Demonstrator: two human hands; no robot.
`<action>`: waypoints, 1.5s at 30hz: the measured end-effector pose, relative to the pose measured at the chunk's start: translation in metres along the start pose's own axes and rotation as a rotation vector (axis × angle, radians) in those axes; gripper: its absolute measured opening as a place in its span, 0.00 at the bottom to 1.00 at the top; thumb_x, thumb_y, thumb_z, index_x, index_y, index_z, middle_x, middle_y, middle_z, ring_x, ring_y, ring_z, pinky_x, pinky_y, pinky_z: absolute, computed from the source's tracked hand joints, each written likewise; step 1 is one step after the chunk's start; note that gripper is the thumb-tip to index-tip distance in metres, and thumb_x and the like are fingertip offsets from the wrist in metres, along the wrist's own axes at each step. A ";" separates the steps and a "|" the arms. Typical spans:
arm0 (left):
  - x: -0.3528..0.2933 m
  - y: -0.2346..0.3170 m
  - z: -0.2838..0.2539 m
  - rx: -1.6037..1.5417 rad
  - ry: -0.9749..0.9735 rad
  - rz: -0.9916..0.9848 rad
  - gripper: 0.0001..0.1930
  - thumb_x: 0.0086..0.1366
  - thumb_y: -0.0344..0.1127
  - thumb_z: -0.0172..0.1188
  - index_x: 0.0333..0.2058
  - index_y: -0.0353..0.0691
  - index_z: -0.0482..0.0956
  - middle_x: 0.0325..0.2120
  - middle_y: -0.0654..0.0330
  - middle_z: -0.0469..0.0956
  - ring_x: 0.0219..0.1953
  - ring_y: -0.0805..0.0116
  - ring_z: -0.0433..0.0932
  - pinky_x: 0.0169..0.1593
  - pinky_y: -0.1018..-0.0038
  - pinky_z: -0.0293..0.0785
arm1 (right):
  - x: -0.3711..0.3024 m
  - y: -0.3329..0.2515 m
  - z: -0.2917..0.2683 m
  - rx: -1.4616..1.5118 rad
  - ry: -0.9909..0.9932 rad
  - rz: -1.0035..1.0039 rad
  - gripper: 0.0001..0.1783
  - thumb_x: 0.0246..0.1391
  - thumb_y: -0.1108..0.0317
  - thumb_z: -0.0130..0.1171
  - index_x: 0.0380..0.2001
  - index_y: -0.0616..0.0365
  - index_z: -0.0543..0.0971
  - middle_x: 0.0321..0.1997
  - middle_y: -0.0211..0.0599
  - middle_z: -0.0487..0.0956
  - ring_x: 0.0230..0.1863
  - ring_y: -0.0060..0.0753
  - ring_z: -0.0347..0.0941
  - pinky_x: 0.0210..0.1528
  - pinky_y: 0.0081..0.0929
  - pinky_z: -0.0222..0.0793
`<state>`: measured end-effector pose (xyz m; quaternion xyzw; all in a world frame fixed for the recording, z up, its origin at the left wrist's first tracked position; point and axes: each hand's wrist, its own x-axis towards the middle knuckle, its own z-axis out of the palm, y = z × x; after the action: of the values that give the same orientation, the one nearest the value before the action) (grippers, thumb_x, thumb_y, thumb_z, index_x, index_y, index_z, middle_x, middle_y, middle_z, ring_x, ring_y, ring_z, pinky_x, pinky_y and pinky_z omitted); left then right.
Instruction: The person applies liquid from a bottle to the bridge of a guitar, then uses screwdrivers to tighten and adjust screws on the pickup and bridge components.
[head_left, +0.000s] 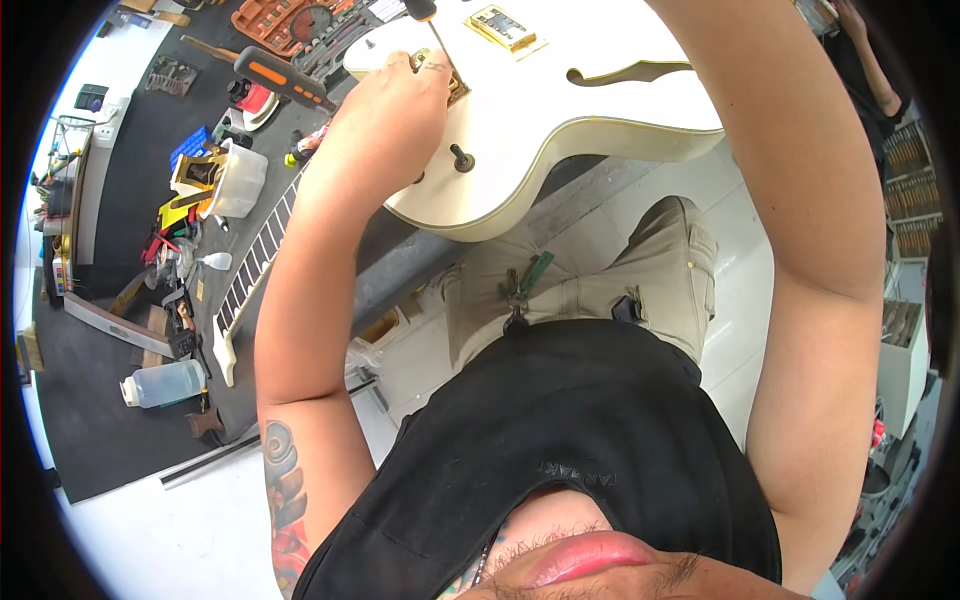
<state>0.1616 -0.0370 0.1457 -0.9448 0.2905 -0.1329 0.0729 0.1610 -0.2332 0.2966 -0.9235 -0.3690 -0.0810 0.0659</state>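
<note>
A cream hollow-body guitar body (600,80) with an f-hole and a dark knob (461,158) lies on the bench in front of me. My left hand (400,105) rests on its top, fingers curled around a gold-coloured pickup (458,93) that they mostly cover. Beside those fingers a screwdriver (440,38) slants down to the pickup, its black-and-orange handle cut by the upper edge. A second gold pickup (502,27) sits farther along the top. My right forearm reaches up past the upper edge, so that hand is out of sight.
Left on the dark bench (90,420) are another orange-and-black-handled tool (283,80), a fretted neck (262,250), a white tub (240,180), a clear bottle (165,383) and an orange tool case (285,22). Another person's arm (872,65) shows at upper right.
</note>
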 end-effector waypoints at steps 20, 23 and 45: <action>0.002 -0.002 0.000 -0.045 -0.070 -0.056 0.18 0.72 0.31 0.51 0.57 0.32 0.74 0.47 0.40 0.78 0.50 0.42 0.79 0.55 0.54 0.75 | -0.001 0.011 0.003 0.034 0.080 -0.211 0.16 0.57 0.77 0.58 0.49 0.61 0.84 0.42 0.48 0.86 0.43 0.47 0.82 0.49 0.38 0.76; 0.001 -0.003 0.000 -0.057 -0.057 -0.049 0.18 0.71 0.31 0.52 0.58 0.32 0.74 0.46 0.40 0.78 0.49 0.42 0.79 0.55 0.54 0.75 | -0.001 0.010 -0.004 0.093 0.020 -0.242 0.16 0.57 0.75 0.62 0.49 0.61 0.84 0.42 0.49 0.85 0.43 0.47 0.82 0.49 0.38 0.76; 0.001 -0.003 0.002 -0.083 -0.028 -0.055 0.17 0.71 0.31 0.53 0.55 0.31 0.74 0.45 0.40 0.78 0.48 0.41 0.79 0.53 0.52 0.75 | 0.004 0.017 0.035 0.321 0.091 -0.160 0.20 0.59 0.66 0.65 0.51 0.64 0.79 0.48 0.54 0.83 0.50 0.54 0.80 0.54 0.43 0.75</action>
<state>0.1643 -0.0354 0.1449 -0.9564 0.2686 -0.1096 0.0341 0.1792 -0.2359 0.2617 -0.8643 -0.4460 -0.0678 0.2226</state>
